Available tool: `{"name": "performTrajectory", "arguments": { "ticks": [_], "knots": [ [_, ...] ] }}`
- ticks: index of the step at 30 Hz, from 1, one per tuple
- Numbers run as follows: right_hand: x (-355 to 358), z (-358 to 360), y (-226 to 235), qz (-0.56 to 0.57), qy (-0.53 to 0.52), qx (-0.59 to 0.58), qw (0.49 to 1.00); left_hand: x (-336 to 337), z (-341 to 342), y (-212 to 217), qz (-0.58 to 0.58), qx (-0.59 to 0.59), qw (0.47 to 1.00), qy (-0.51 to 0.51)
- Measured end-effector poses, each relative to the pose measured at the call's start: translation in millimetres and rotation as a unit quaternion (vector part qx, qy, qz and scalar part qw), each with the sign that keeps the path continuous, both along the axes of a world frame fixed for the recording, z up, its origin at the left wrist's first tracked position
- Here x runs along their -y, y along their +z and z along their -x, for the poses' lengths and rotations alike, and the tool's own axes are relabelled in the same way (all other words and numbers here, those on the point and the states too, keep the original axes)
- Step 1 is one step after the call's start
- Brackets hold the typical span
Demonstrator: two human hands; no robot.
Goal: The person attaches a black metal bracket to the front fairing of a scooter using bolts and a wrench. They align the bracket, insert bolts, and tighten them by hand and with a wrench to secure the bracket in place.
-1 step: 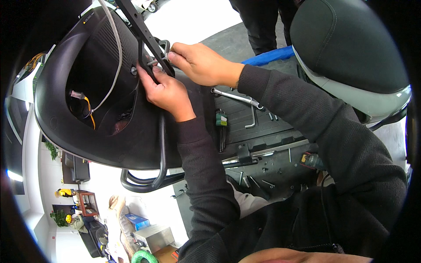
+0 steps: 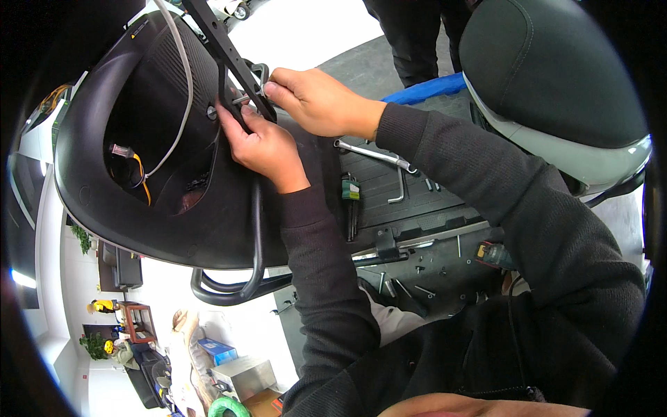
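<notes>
On black panel (image 2: 139, 208) | left hand (image 2: 260, 149), right hand (image 2: 316, 104) gripping bracket (image 2: 233, 66)

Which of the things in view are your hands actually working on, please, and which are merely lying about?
In hand: left hand and right hand at the black bracket on the black panel.

Lying about: wrench, hex keys, loose screws on the footboard.

Against the scooter's front panel (image 2: 139, 139), both hands meet at the bracket (image 2: 233, 59); wrenches (image 2: 375, 154) lie right, on the footboard (image 2: 410, 191).

Blue box (image 2: 216, 350), perhaps cardboard carton (image 2: 258, 402)
</notes>
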State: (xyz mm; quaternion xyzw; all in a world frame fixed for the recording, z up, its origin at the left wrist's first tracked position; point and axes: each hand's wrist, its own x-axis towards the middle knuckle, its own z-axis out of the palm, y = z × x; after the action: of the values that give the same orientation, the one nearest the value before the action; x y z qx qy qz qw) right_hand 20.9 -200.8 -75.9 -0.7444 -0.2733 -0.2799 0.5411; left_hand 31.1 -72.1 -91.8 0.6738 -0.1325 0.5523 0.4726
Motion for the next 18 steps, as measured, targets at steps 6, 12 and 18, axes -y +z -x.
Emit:
{"name": "performTrajectory", "arguments": {
  "ticks": [6, 12, 18],
  "knots": [
    [5.1, 2.4, 16.7, -0.223, 0.266, -0.39, 0.853, 0.6, 4.6, 1.4, -0.019, -0.017, 0.999, 0.022],
    [3.0, 6.3, 6.7, 0.049, -0.035, 0.023, 0.998, 1.3, 2.6, 1.9, 0.002, -0.014, 1.0, 0.001],
    [4.2, 8.1, 13.6, -0.058, 0.106, -0.215, 0.969, 0.3, 5.7, 2.8, -0.008, -0.015, 1.0, 0.007]
  ]
}}
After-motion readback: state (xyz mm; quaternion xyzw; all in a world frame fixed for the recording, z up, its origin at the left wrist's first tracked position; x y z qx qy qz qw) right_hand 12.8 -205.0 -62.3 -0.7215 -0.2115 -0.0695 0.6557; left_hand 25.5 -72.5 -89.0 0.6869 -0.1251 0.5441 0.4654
